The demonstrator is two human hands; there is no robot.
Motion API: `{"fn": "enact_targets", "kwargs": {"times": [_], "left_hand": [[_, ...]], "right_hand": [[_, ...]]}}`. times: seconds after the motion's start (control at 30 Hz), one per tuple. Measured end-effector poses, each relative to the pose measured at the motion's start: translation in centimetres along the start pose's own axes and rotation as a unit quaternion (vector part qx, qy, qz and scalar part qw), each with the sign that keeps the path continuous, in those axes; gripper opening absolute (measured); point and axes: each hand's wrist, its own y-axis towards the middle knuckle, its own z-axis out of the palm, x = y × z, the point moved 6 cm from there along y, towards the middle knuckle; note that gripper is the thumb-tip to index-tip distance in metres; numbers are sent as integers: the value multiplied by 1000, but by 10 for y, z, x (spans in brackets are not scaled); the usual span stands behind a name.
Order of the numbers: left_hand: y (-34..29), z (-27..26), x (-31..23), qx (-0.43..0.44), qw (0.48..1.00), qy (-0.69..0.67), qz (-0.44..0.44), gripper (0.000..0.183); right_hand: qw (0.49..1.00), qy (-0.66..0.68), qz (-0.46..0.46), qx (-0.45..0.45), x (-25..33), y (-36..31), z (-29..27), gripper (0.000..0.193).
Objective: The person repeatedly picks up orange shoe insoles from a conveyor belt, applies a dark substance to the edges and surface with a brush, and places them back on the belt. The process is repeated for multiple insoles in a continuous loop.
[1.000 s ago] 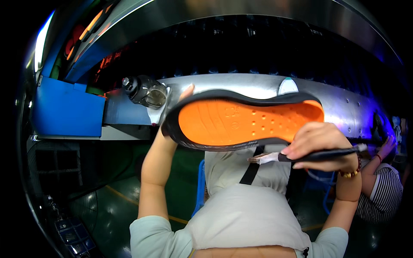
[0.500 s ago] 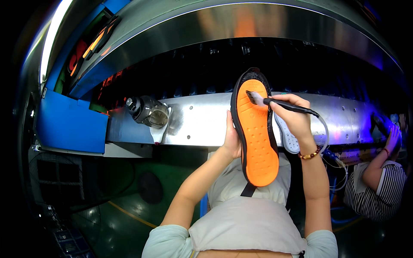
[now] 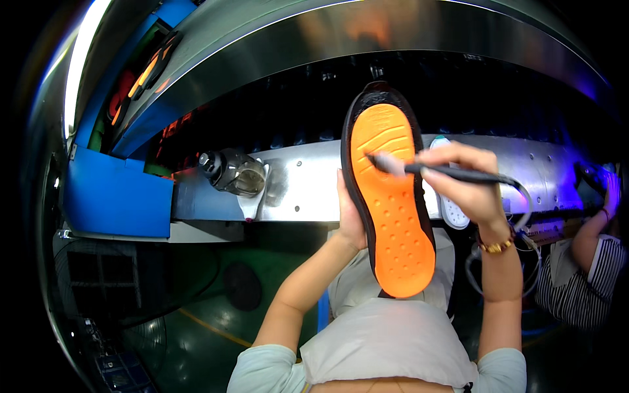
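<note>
A blue box (image 3: 114,193) sits at the left end of the metal ledge (image 3: 308,190), with a dark glass jar (image 3: 230,171) lying tilted just beside it. The left hand (image 3: 350,216) grips the left edge of an upright orange shoe sole (image 3: 392,203) with a black rim. The right hand (image 3: 468,187) is closed around a black brush (image 3: 432,170), its tip touching the sole's upper half. At the ledge's right end, a co-worker's striped sleeve (image 3: 583,288) shows.
</note>
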Motion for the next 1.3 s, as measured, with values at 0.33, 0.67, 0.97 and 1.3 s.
{"fn": "enact_targets", "kwargs": {"times": [0.33,0.67,0.97,1.3], "left_hand": [[2,4,-27,-35,988,90,116,80],[15,-1,-67,-35,964,60,255,86],[16,9,-79,3,959,91,268,89],[-7,30,-61,79,973,-18,218,76]], "right_hand": [[993,62,45,92,-9,-10,12,16],[986,-23,13,167,2,-28,17,21],[984,13,70,164,-9,-42,3,21],[932,323,148,75,-25,-47,9,19]]}}
